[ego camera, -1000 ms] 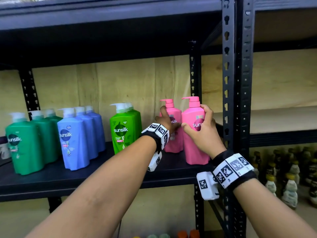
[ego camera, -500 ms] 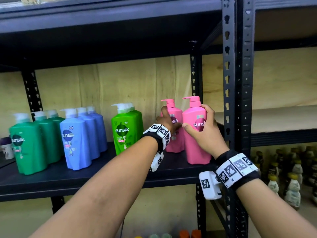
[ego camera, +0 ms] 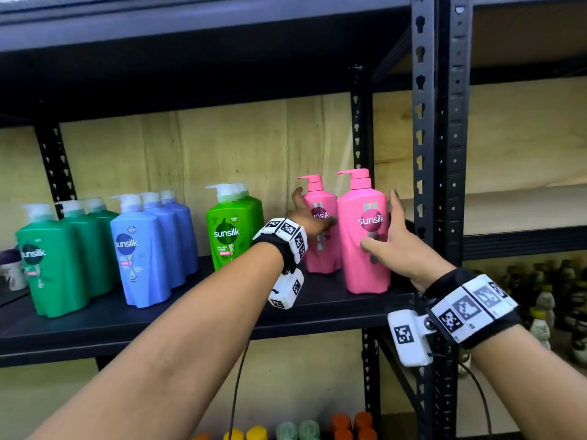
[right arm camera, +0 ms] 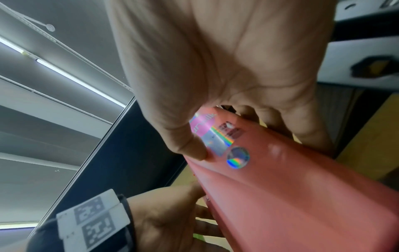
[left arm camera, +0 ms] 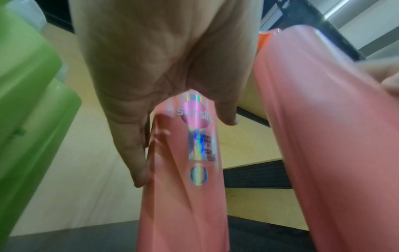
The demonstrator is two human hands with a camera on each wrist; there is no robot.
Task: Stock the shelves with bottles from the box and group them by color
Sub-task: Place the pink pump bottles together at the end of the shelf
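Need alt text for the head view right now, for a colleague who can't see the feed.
Two open hands, left hand and right hand, flank two upright pink plastic pump bottles at the right end of a black metal shelf. Bright green, blue and dark green pump bottles stand grouped to their left.

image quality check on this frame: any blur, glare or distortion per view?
Head view: sharp, wide-angle bowing of the shelf upright, underside of the upper shelf dark. Left wrist view: motion blur on the left hand and rear pink bottle, its label smeared. Right wrist view: softer blur, rainbow glare on the front pink bottle foil label, ceiling light strip blown out.
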